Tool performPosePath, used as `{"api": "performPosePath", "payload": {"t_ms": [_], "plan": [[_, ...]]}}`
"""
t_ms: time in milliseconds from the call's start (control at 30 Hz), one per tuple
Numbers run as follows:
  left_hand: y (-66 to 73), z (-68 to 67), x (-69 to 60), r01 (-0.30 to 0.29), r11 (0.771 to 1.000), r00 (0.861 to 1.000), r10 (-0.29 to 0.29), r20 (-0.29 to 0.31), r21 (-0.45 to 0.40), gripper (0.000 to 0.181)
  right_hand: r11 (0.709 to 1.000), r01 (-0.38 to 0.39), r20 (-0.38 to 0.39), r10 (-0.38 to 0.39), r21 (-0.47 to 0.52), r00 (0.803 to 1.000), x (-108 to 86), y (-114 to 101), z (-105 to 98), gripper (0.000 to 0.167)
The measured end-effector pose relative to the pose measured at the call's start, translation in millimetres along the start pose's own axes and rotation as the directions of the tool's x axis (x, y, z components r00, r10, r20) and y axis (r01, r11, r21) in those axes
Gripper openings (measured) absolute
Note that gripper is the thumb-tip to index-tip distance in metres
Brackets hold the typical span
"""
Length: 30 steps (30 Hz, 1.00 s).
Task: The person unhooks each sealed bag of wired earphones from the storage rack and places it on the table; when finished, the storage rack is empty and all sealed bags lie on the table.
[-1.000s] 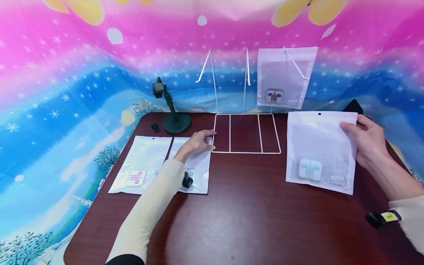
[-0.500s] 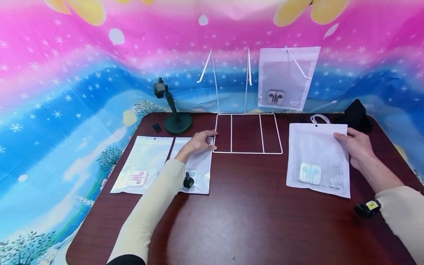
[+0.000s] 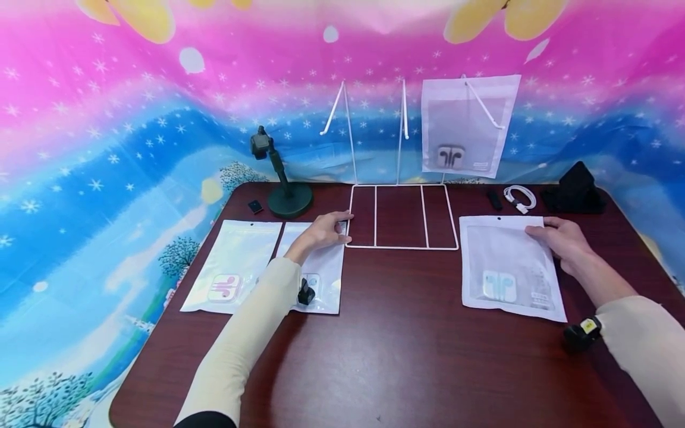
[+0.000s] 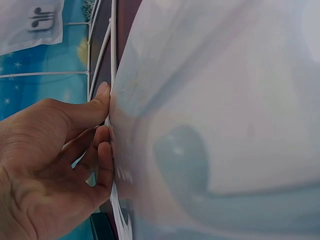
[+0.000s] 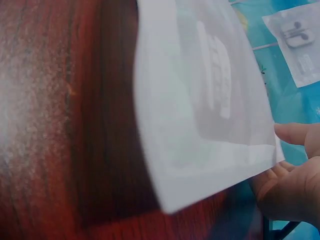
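Two pale pouches lie side by side on the left of the dark red table (image 3: 374, 368), a pink-earphone pouch (image 3: 235, 255) and a blue-earphone pouch (image 3: 326, 261), long axes near to far. On the right, the held pouch (image 3: 508, 249) also runs near to far, its punched hole at the far end, its earphone case (image 3: 499, 286) near; whether its near edge touches the table cannot be told. The right hand (image 3: 564, 241) pinches its far right corner, thumb and fingers on opposite faces, as only the right wrist view makes clear. The left hand (image 3: 321, 230) grips the left rod of the white rack (image 3: 401, 247), its lower fingers visibly bent in the left wrist view. Only the head view shows the white cable (image 3: 521, 208) and, left, the round-based stand (image 3: 289, 200). Farthest, a hanging pouch (image 3: 460, 131) points downward from the rack's right hook.
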<state>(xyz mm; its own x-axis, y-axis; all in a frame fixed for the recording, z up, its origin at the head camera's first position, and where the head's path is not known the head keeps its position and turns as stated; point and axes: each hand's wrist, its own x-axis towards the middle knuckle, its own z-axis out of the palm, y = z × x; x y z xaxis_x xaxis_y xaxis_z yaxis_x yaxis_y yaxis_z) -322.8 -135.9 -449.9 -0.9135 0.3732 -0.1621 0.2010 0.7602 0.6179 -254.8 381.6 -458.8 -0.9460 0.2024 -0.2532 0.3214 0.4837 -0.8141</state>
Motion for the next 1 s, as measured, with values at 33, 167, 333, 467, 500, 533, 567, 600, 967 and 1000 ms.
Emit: {"api": "performPosePath", "payload": {"t_ms": [33,167,333,467,500,533,567,600,967,1000], "plan": [[-0.4,0.4,0.4,-0.003,1.0,1.0,0.003,0.0,0.004,0.067,1.0,-0.007,0.0,0.007,-0.013,1.0,0.3,0,0,0.084],[-0.9,1.2,1.2,-0.004,1.0,1.0,0.004,-0.001,0.011,0.068,0.999,-0.033,-0.021,0.033,-0.024,0.999,1.0,-2,-2,0.081],[-0.5,1.7,2.6,-0.006,1.0,1.0,0.006,-0.004,0.017,0.068,0.999,-0.029,-0.073,0.028,-0.021,0.997,1.9,-4,-5,0.077],[0.5,2.2,2.0,0.004,1.0,1.0,-0.004,-0.003,-0.006,0.069,1.0,-0.014,-0.095,0.013,-0.01,0.995,3.1,-4,-8,0.075],[0.8,2.4,1.7,0.006,1.0,1.0,-0.006,-0.003,-0.011,0.069,1.0,-0.008,-0.101,0.007,-0.007,0.995,3.5,-4,-9,0.074],[0.9,2.6,1.5,0.009,1.0,1.0,-0.009,-0.003,-0.016,0.069,1.0,-0.001,-0.108,0.002,0.004,0.994,3.8,-4,-10,0.073],[1.1,2.7,1.1,0.011,1.0,1.0,-0.011,-0.003,-0.017,0.069,1.0,0.003,-0.115,-0.001,0.016,0.993,4.1,-4,-11,0.072],[1.1,2.7,0.9,0.012,1.0,1.0,-0.012,-0.004,-0.016,0.069,0.999,0.012,-0.119,-0.008,0.032,0.993,4.6,-5,-12,0.071],[1.0,1.6,0.1,0.013,1.0,1.0,-0.013,-0.002,-0.017,0.068,0.897,0.16,-0.11,-0.125,0.411,0.986,10.5,-49,-31,0.061],[0.7,1.8,0.2,0.011,1.0,1.0,-0.011,-0.005,-0.018,0.068,0.885,0.169,-0.11,-0.134,0.435,0.985,10.5,-56,-32,0.062]]}}
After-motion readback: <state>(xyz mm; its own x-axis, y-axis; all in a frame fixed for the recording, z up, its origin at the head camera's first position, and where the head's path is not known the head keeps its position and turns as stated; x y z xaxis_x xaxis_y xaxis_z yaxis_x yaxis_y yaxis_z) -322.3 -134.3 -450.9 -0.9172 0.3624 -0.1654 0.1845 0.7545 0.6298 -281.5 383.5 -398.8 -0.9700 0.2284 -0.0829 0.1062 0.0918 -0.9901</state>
